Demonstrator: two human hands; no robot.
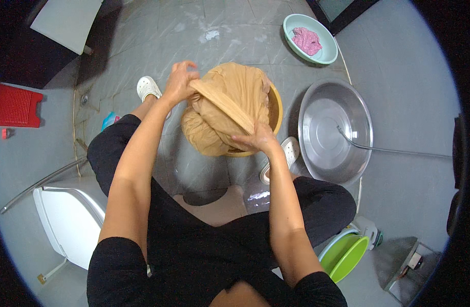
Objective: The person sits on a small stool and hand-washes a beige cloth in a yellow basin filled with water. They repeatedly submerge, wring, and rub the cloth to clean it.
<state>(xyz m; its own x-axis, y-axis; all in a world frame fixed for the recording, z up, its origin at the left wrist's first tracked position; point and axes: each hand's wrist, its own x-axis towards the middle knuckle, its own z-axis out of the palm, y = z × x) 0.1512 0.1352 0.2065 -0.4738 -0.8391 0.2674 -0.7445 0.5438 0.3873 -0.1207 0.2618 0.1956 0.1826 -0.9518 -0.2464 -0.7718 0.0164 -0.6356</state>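
Note:
A large bundle of tan cloth [235,92] is heaped in a yellow basin [276,109] on the floor between my feet. Its folds bulge over the left side and hide most of the basin. A thick folded edge of the cloth stretches diagonally between my hands. At its upper left end, my left hand [181,82] grips it, with the fingertips slightly blurred. My right hand [261,139] holds the lower right end, the thumb lying across the cloth toward the left.
To the right stands a wide metal basin [331,165] with a thin hose [396,151] reaching into it. A pale green basin [290,45] holds pink cloth [307,40]. Green basins [350,259] lean at lower right. A white toilet [71,222] is left; a red ridged board [16,105] is beyond.

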